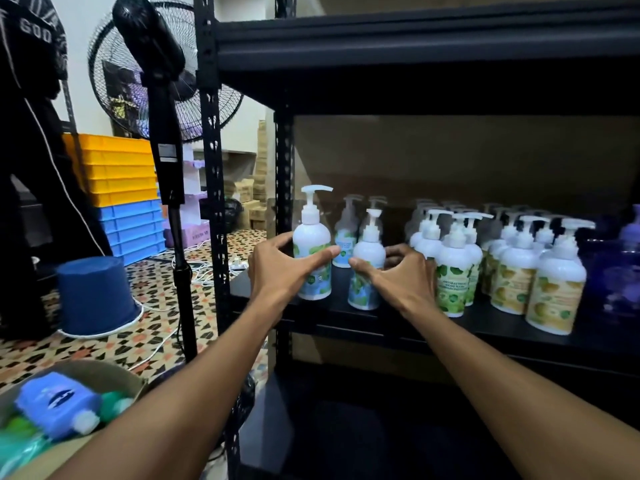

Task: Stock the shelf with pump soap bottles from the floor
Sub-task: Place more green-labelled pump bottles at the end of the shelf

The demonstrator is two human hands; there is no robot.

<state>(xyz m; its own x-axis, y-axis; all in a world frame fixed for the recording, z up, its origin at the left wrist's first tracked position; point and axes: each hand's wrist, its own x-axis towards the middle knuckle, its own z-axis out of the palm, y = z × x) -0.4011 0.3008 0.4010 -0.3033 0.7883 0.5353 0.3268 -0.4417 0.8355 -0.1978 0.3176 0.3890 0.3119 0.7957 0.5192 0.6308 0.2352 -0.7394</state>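
A: Location and grip?
B: Upright near the shelf's (pixel 381 329) front-left corner. The left hand (pixel 277 271) curls round the left bottle (pixel 311 242), the right hand (pixel 401 278) round the right bottle (pixel 369 252).
A: Handling?
B: Probably full, heavy, rigid and smooth; hold the body at mid-height, never the pump head (pixel 313 194).

Your left hand (pixel 280 271) and right hand (pixel 403 282) are bare, as are both forearms, uncovered skin running the whole way from the near edge of the scene to the fingertips, long and lean, narrowing at the wrists, with tendons ridging the backs of the hands.
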